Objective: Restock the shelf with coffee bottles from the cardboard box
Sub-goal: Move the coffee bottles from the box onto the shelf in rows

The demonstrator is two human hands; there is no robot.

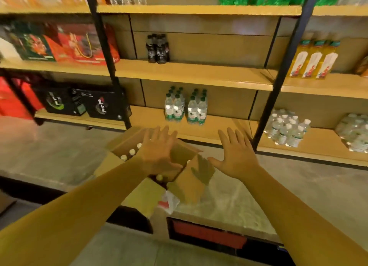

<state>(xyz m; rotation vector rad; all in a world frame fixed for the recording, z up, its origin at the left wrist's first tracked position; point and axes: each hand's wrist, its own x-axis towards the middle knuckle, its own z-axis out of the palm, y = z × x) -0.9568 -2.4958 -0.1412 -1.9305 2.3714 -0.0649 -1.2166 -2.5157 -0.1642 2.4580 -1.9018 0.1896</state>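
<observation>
The shelf (191, 72) fills the view, wooden boards on black uprights; its middle board is mostly bare, with a small cluster of dark coffee bottles (157, 48) standing toward the left end, against the back panel. On the bottom board, near its front edge, stand two packs of green-capped water bottles (186, 106). In front of that board the cardboard box (123, 144) sits on a grey surface (229, 202), flaps (191, 178) folded outward; white caps (132, 152) of bottles show inside along its left wall, and one more near its front edge. The left hand (159, 154) hovers over the open box, fingers straight and spread, holding nothing; the right hand (237, 156) is just beyond the box's right flap, likewise flat, spread and empty.
</observation>
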